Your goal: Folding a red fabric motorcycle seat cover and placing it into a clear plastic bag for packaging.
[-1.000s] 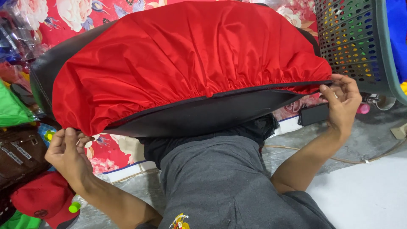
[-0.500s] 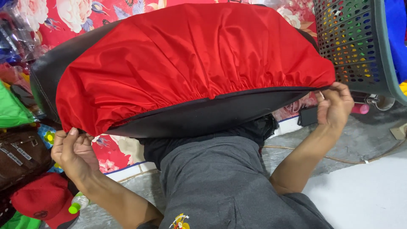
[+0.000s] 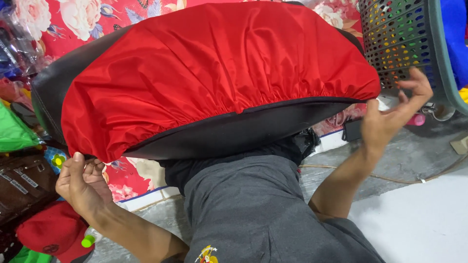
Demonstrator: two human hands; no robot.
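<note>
Black padded seat [image 3: 234,131] — a long cushion lying across the person's lap, taking up the middle of the view; all places below are given from it.

Red cover [image 3: 214,73] — a gathered, elastic-hemmed fabric sheath sitting over the top of the seat, its puckered hem running along the near side, with a black strip of seat showing beneath it.

Left hand [image 3: 80,182] — curling shut under the seat's left end, fingers and thumb pinching the lower corner of the red cover's hem.

Right hand [image 3: 390,114] — hovering just off the seat's right end, fingers spread and bent, palm facing the cushion; it is gripping nothing, and whether a fingertip is grazing the cover's edge cannot be told.

Grey trousers [image 3: 253,209] — lying directly under the seat, the person's legs stretching away below it.

Perforated grey-green basket [image 3: 404,44] — standing beyond the seat's right end, just behind the right hand.

Floral red cloth [image 3: 78,19] — spreading behind the seat's far left.

Red cap [image 3: 53,231] — resting below the seat's left end, beside a brown bag [image 3: 24,182].
</note>
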